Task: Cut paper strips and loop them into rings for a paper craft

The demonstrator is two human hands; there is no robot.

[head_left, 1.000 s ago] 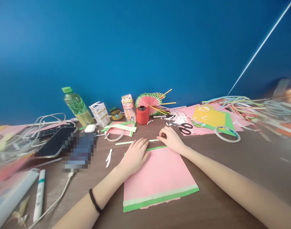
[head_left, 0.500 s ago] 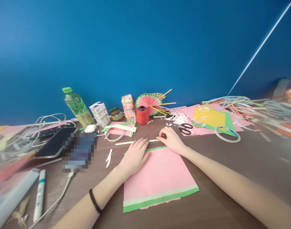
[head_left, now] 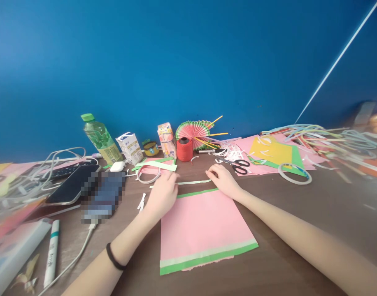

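While the left hand (head_left: 161, 194) pinches the pale green strip (head_left: 193, 182), right hand (head_left: 223, 180) at three o'clock presses its end with narrow fingers.

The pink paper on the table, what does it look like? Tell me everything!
The pink paper is a flat sheet lying on the brown table. A green strip runs along its far edge and a pale green and darker green band along its near edge, where a ragged pink bit peeks out. The left hand is over its far left corner and the right hand rests at its far right corner. A thin pale green strip lies just beyond it.
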